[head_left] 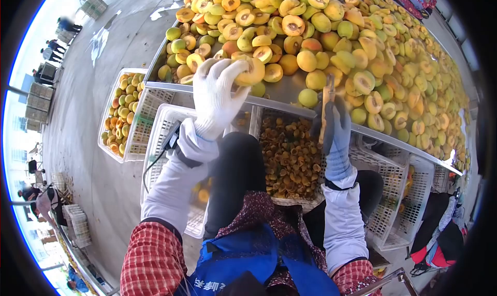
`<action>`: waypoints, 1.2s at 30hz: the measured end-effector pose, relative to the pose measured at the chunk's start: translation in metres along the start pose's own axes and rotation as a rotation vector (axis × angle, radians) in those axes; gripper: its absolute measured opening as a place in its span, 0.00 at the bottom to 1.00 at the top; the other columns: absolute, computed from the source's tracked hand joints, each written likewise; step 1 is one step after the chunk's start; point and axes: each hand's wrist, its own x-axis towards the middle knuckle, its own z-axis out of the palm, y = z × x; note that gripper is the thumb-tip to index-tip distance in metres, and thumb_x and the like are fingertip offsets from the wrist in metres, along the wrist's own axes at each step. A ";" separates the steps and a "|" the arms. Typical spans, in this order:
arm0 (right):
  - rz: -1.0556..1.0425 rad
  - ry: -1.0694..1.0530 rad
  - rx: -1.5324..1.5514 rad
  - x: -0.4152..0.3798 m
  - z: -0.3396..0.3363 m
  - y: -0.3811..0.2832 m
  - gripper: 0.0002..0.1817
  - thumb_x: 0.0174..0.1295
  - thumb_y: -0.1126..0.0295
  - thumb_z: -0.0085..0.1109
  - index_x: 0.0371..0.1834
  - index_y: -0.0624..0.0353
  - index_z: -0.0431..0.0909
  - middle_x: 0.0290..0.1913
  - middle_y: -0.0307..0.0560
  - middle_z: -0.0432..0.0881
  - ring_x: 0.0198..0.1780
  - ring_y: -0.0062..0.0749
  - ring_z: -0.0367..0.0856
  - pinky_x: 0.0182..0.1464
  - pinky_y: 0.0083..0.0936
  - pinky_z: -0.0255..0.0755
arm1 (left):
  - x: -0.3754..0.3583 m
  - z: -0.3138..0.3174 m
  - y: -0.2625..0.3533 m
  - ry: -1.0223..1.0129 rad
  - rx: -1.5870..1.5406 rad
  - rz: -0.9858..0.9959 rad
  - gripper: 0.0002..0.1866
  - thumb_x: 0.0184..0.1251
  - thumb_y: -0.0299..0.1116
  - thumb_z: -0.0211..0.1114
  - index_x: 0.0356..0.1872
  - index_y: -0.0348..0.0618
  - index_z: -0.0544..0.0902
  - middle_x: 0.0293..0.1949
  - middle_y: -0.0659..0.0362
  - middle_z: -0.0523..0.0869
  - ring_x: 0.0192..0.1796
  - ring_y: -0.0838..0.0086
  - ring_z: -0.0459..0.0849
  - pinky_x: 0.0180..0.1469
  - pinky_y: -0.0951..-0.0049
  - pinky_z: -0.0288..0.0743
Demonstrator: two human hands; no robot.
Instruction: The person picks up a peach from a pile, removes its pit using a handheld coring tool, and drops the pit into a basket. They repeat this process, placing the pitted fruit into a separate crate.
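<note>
My left hand (pixel 220 91), in a white knitted glove, is closed round a yellow peach (pixel 250 72) at the near edge of the metal table. In a blue-grey glove, my right hand (pixel 337 133) grips a slim tool with a wooden handle (pixel 326 109), held upright, a narrow metal end at its top. Beyond both hands lies a heap of peaches (pixel 305 62), many halved with the pit or hollow showing, others whole and greenish. Below the table edge, between my knees, a crate holds brown peach pits (pixel 291 159).
The table's metal rim (pixel 282 105) runs across in front of me. A white crate of whole peaches (pixel 123 115) stands on the floor at left, with another white crate (pixel 160 135) by my left leg. More crates (pixel 396 192) stand at right. Several people are far left.
</note>
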 end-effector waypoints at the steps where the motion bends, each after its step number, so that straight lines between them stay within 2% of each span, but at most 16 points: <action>1: 0.173 0.037 0.095 -0.017 0.006 -0.008 0.12 0.71 0.68 0.54 0.53 0.60 0.73 0.33 0.36 0.77 0.24 0.15 0.73 0.25 0.13 0.67 | -0.005 -0.009 0.022 0.034 -0.082 0.018 0.26 0.42 0.26 0.74 0.48 0.54 0.81 0.45 0.58 0.82 0.51 0.56 0.79 0.55 0.57 0.71; 4: 0.294 0.021 0.147 -0.060 0.030 -0.008 0.20 0.72 0.53 0.54 0.53 0.59 0.74 0.28 0.36 0.75 0.16 0.15 0.65 0.15 0.14 0.57 | -0.024 -0.032 0.071 -0.225 -0.352 0.045 0.31 0.39 0.20 0.74 0.52 0.48 0.79 0.54 0.53 0.81 0.53 0.52 0.79 0.54 0.57 0.74; 5: 0.334 -0.020 0.197 -0.070 0.030 -0.014 0.19 0.71 0.57 0.56 0.54 0.60 0.74 0.30 0.36 0.76 0.19 0.15 0.68 0.18 0.13 0.60 | -0.032 -0.036 0.080 -0.334 -0.441 0.063 0.32 0.40 0.18 0.73 0.54 0.45 0.77 0.57 0.49 0.80 0.53 0.51 0.80 0.54 0.59 0.75; 7: 0.415 -0.108 0.301 -0.088 0.030 -0.027 0.17 0.69 0.64 0.59 0.56 0.60 0.73 0.36 0.37 0.80 0.24 0.16 0.74 0.23 0.12 0.66 | -0.054 -0.038 0.100 -0.298 -0.757 -0.099 0.35 0.45 0.21 0.72 0.61 0.48 0.74 0.58 0.50 0.77 0.56 0.55 0.80 0.51 0.65 0.77; 8: 0.367 -0.096 0.303 -0.096 0.029 -0.026 0.19 0.68 0.65 0.61 0.57 0.61 0.73 0.40 0.39 0.80 0.29 0.18 0.76 0.28 0.13 0.69 | -0.069 -0.041 0.101 -0.409 -0.964 -0.258 0.39 0.54 0.31 0.74 0.68 0.43 0.67 0.64 0.47 0.72 0.61 0.61 0.77 0.53 0.69 0.76; 11: 0.276 -0.054 0.276 -0.119 0.031 -0.028 0.21 0.65 0.67 0.64 0.58 0.62 0.72 0.45 0.41 0.80 0.38 0.20 0.79 0.39 0.15 0.73 | -0.079 -0.059 0.130 -0.359 -1.779 -0.782 0.44 0.60 0.44 0.72 0.73 0.41 0.60 0.67 0.48 0.68 0.64 0.67 0.74 0.55 0.72 0.75; 12: 0.249 -0.040 0.246 -0.127 0.033 -0.028 0.21 0.65 0.67 0.64 0.58 0.63 0.72 0.45 0.41 0.80 0.39 0.21 0.79 0.41 0.17 0.74 | -0.092 -0.055 0.136 -0.360 -1.667 -0.829 0.45 0.65 0.53 0.67 0.75 0.39 0.57 0.68 0.50 0.69 0.62 0.69 0.74 0.57 0.73 0.73; 13: 0.223 -0.025 0.216 -0.135 0.035 -0.028 0.20 0.65 0.68 0.64 0.57 0.63 0.72 0.45 0.41 0.80 0.41 0.21 0.79 0.43 0.18 0.74 | -0.094 -0.047 0.155 -0.189 -1.574 -0.858 0.36 0.70 0.51 0.62 0.70 0.37 0.64 0.60 0.52 0.77 0.56 0.72 0.78 0.55 0.75 0.72; 15: -0.023 -0.004 -0.054 -0.141 0.033 0.004 0.18 0.66 0.68 0.62 0.56 0.62 0.72 0.44 0.41 0.81 0.37 0.23 0.80 0.39 0.20 0.75 | -0.104 -0.041 0.159 -0.126 -1.471 -1.059 0.26 0.77 0.48 0.54 0.61 0.34 0.74 0.49 0.55 0.83 0.50 0.75 0.80 0.56 0.74 0.72; 16: -0.004 -0.063 -0.135 -0.147 0.021 0.001 0.16 0.67 0.67 0.59 0.55 0.61 0.73 0.40 0.45 0.82 0.33 0.31 0.82 0.36 0.26 0.75 | -0.105 -0.044 0.160 -0.121 -1.440 -1.114 0.24 0.78 0.47 0.52 0.57 0.35 0.76 0.47 0.55 0.84 0.49 0.75 0.80 0.56 0.74 0.72; 18: -0.157 -0.134 -0.414 -0.159 0.004 -0.016 0.15 0.67 0.67 0.57 0.54 0.61 0.73 0.38 0.50 0.82 0.34 0.39 0.83 0.36 0.29 0.76 | -0.103 -0.051 0.162 -0.116 -1.379 -1.223 0.22 0.80 0.46 0.49 0.51 0.35 0.80 0.43 0.56 0.85 0.47 0.75 0.81 0.56 0.74 0.72; 20: -0.379 -0.186 -0.755 -0.168 0.003 -0.035 0.17 0.64 0.67 0.59 0.54 0.60 0.73 0.39 0.58 0.79 0.36 0.53 0.82 0.36 0.36 0.76 | -0.107 -0.053 0.160 -0.161 -1.329 -1.151 0.22 0.80 0.46 0.48 0.51 0.35 0.80 0.43 0.55 0.85 0.47 0.75 0.81 0.55 0.74 0.73; 23: -0.398 -0.182 -0.999 -0.183 0.007 -0.033 0.20 0.59 0.66 0.63 0.53 0.59 0.72 0.40 0.57 0.78 0.35 0.56 0.81 0.34 0.40 0.76 | -0.109 -0.061 0.171 -0.198 -1.368 -1.137 0.22 0.80 0.45 0.49 0.51 0.35 0.79 0.42 0.54 0.85 0.45 0.75 0.82 0.51 0.76 0.74; 30: -0.477 -0.186 -0.968 -0.196 0.003 -0.023 0.19 0.58 0.67 0.64 0.50 0.59 0.70 0.36 0.56 0.78 0.32 0.55 0.81 0.31 0.40 0.75 | -0.106 -0.074 0.193 -0.159 -1.276 -1.059 0.15 0.77 0.37 0.53 0.52 0.35 0.79 0.41 0.55 0.85 0.42 0.78 0.82 0.47 0.79 0.75; 34: -0.155 -0.233 -0.855 -0.207 0.007 -0.018 0.18 0.60 0.68 0.62 0.48 0.63 0.69 0.31 0.57 0.78 0.31 0.56 0.80 0.29 0.41 0.74 | -0.115 -0.071 0.194 -0.197 -1.212 -1.052 0.12 0.75 0.32 0.56 0.50 0.34 0.80 0.38 0.56 0.85 0.39 0.80 0.81 0.44 0.80 0.74; 36: -0.040 -0.209 -0.785 -0.215 0.009 -0.007 0.18 0.61 0.69 0.60 0.49 0.65 0.68 0.29 0.60 0.78 0.31 0.57 0.80 0.30 0.42 0.73 | -0.121 -0.070 0.193 -0.248 -1.174 -1.028 0.13 0.76 0.33 0.53 0.50 0.33 0.79 0.34 0.57 0.83 0.31 0.79 0.79 0.35 0.78 0.76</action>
